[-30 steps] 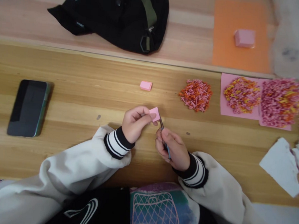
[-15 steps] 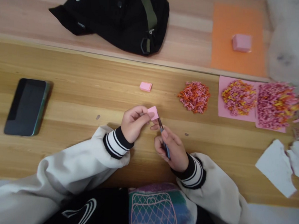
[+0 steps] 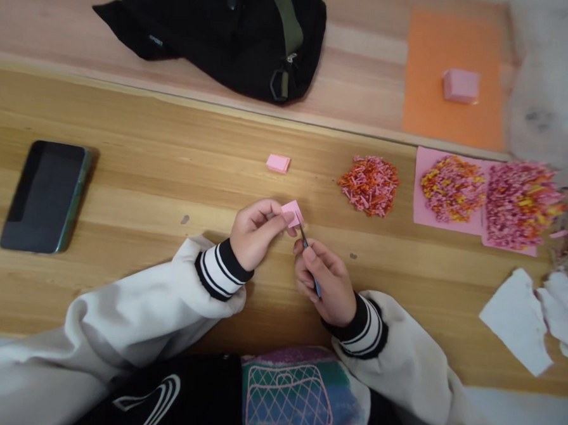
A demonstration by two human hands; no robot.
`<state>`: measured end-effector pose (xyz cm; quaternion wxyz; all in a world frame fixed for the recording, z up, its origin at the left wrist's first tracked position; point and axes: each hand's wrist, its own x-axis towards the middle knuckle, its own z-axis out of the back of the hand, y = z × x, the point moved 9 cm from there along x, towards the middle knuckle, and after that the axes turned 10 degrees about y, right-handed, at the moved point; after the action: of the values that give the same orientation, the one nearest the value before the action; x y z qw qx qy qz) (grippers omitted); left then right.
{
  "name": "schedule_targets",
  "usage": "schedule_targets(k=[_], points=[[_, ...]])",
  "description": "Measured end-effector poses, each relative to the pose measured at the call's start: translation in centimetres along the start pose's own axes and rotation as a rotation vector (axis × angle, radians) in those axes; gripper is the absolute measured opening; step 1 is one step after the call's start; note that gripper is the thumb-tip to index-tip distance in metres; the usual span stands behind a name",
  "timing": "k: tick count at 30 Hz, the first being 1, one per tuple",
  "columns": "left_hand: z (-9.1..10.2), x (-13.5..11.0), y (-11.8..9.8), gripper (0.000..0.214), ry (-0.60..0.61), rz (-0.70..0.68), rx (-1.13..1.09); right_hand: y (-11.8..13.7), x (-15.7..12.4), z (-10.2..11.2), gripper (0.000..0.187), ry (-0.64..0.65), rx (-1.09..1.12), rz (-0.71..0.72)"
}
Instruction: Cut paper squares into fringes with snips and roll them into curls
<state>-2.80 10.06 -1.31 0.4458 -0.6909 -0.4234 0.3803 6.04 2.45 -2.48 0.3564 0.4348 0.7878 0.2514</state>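
The small pink paper (image 3: 292,206) is up at the tips of the left hand (image 3: 254,236), just past the right hand (image 3: 328,283); it looks nearly square, so no side is clearly the long one, and it sits tilted, with one corner pointing away from the person; the thin tool (image 3: 305,240) is long, and its dark tip points up and a bit left, over the paper's right part; the left hand pinches the paper, thumb on top; the right hand is curled tight around the tool's blue end; the two hands are near but apart.
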Motion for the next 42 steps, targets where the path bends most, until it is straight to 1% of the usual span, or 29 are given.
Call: schedule_targets(k=[6,19,33,42], points=[[-0.03,-0.05,-0.13,0.02,-0.005,0.005,0.015,-0.28,-0.07,-0.19,0.03,0.036,0.041,0.007],[-0.04,-0.02,-0.12,0.022,-0.01,0.005,0.021,-0.29,0.09,-0.29,0.027,0.038,0.057,0.017],[0.01,-0.05,0.03,0.026,-0.004,0.013,0.021,-0.16,0.02,-0.14,0.029,0.016,0.021,0.01],[0.02,-0.05,-0.06,0.023,-0.004,0.012,-0.007,-0.12,0.07,-0.33,0.027,0.03,0.039,0.019]])
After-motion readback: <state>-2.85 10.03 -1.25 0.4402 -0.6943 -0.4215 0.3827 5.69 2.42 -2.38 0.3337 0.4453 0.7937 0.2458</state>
